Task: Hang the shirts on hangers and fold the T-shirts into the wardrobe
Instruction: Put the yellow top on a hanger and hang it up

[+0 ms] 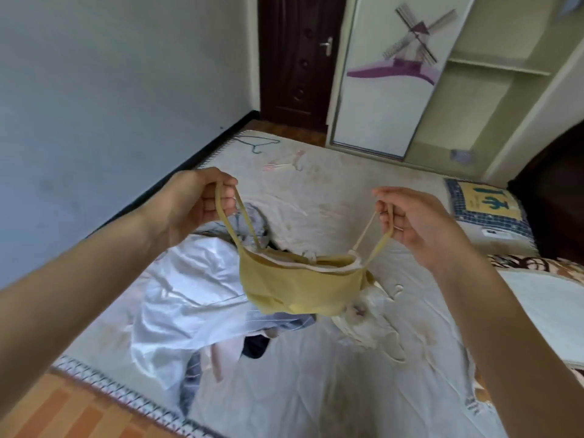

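Observation:
A small yellow strappy top hangs in the air above the bed. My left hand grips its left strap loop, and my right hand pinches its right strap loop. Below it on the bed lies a pile of clothes: a white shirt, a grey-blue striped garment and a cream garment. A blue hanger and a pink hanger lie at the bed's far end. The wardrobe stands beyond the bed, its shelves showing.
A sliding wardrobe door with a windmill picture is at the back, a dark room door to its left. A patterned pillow and a folded blanket lie on the right. A wall runs along the left; orange floor at lower left.

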Available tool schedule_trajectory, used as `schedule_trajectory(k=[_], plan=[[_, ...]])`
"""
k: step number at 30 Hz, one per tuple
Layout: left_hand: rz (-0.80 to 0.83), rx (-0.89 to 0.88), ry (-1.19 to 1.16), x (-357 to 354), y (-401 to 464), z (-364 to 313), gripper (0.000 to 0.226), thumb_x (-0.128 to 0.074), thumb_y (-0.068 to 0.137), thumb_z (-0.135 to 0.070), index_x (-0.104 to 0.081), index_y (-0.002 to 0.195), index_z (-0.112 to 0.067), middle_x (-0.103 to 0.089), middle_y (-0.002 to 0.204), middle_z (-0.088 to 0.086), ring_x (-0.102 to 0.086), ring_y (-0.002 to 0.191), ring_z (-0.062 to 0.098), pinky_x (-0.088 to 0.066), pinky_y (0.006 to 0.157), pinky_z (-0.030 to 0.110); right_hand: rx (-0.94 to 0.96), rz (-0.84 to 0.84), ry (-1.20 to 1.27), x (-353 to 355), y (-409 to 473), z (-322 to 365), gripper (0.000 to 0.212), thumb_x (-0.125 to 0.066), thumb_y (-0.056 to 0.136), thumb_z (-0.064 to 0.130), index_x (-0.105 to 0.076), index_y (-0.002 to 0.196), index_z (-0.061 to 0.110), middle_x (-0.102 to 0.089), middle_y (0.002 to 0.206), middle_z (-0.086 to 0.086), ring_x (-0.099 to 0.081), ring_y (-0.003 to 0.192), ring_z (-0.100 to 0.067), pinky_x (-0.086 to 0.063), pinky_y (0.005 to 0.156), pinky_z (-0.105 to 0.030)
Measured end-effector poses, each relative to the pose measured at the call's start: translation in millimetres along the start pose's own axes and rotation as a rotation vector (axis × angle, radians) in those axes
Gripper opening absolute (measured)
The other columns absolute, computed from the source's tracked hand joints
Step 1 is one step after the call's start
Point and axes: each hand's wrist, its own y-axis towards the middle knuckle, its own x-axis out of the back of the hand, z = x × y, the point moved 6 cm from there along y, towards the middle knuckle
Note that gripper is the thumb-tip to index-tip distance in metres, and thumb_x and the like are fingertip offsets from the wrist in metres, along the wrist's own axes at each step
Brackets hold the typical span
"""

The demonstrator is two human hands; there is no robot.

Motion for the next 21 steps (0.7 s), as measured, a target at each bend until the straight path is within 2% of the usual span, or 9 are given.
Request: schedule_trajectory(k=[6, 13, 17, 21], plan=[[-0.168, -0.033, -0.07, 145, -75, -11, 0.019, -0.049, 0.094, -0.012, -0.063, 0.082, -0.009, -0.064, 0.061, -0.001, -0.063, 0.057, 0.012, -0.058, 0.068, 0.023, 0.033, 0.156, 0.02, -130, -37, 1, 0.011, -0.06, 0.093, 0.007, -0.069, 0.089, 0.01, -0.062, 0.06, 0.001, -0.054, 0.052, -0.008, -0.048, 0.049, -0.017], [-0.433, -0.058, -0.104, 279, -178, -7, 0.018, -0.048, 0.095, -0.012, -0.062, 0.084, -0.008, -0.063, 0.061, -0.001, -0.062, 0.056, 0.013, -0.057, 0.077, 0.028, 0.012, 0.463, -0.021, -286, -80, -25, 0.009, -0.058, 0.093, 0.006, -0.066, 0.092, 0.009, -0.061, 0.065, -0.001, -0.052, 0.05, -0.008, -0.046, 0.047, -0.016], [-0.596, -0.07, -0.174, 340, -236, 5, 0.018, -0.047, 0.096, -0.011, -0.062, 0.086, -0.007, -0.062, 0.061, 0.001, -0.06, 0.057, 0.014, -0.058, 0.069, 0.026, -0.022, 0.661, -0.067, -371, -107, -44, 0.009, -0.059, 0.093, 0.006, -0.067, 0.091, 0.01, -0.063, 0.065, -0.001, -0.052, 0.053, -0.009, -0.046, 0.047, -0.017], [-0.738, -0.075, -0.213, 388, -282, 19, 0.019, -0.045, 0.097, -0.012, -0.061, 0.088, -0.008, -0.062, 0.061, 0.0, -0.061, 0.056, 0.013, -0.058, 0.068, 0.025, -0.053, 0.818, -0.089, -444, -131, -63, 0.009, -0.06, 0.093, 0.008, -0.065, 0.1, 0.006, -0.063, 0.065, 0.0, -0.051, 0.055, -0.01, -0.046, 0.047, -0.017]])
